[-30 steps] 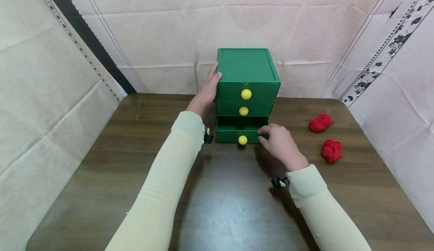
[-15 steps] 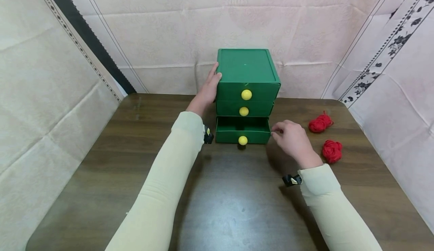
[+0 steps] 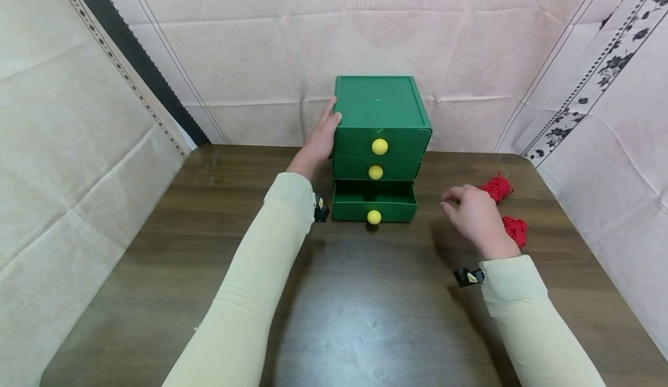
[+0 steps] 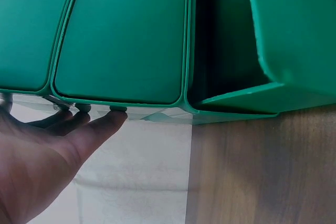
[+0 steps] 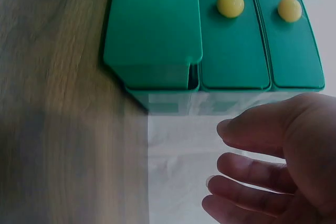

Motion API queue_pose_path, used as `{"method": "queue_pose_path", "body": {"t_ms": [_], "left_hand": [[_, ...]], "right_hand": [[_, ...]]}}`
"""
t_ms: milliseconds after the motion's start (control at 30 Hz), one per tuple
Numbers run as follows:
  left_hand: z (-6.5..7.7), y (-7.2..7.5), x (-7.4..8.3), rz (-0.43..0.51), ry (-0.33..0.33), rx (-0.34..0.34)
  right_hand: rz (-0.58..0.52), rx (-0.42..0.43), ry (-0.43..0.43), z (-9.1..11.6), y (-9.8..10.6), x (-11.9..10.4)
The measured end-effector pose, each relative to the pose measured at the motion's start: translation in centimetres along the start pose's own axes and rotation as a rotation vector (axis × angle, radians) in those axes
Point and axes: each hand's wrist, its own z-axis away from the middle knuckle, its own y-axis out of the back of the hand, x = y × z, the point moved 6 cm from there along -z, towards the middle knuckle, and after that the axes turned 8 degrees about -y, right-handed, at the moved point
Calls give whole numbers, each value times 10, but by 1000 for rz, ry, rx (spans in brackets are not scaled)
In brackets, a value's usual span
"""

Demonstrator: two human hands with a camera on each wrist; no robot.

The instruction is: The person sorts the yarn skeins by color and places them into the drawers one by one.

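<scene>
A green box of three stacked drawers [image 3: 381, 101] with yellow round knobs stands toward the back of the table. Its bottom drawer [image 3: 347, 210] is pulled partway out, and the part of its inside that shows holds nothing; the upper two are closed. My left hand [image 3: 319, 140] rests along the box's left side, fingers extended against it in the left wrist view. Right of the box, my right hand [image 3: 477, 219] is apart from it, fingers loosely bent and holding nothing. It partly hides two red yarn bundles, one farther back [image 3: 499, 186] and one nearer [image 3: 516, 231].
The brown wooden table [image 3: 355, 317] has a pale patterned cloth [image 3: 250, 56] hanging behind and at both sides. A small black device [image 3: 468, 277] sits at the right wrist, and another [image 3: 320, 208] at the left.
My right hand has moved right, away from the bottom drawer's right front corner toward the red yarn bundles. The drawer stays partway out. My left hand has stayed on the box's side.
</scene>
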Motion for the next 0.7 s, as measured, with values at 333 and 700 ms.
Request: {"method": "queue_pose_path", "body": {"t_ms": [333, 700], "left_hand": [[-4, -1, -2, 20, -21, -3], [-4, 1, -4, -1, -11, -10]], "right_hand": [[30, -16, -47, 1, 7, 21], [93, 16, -38, 1, 16, 35]]}}
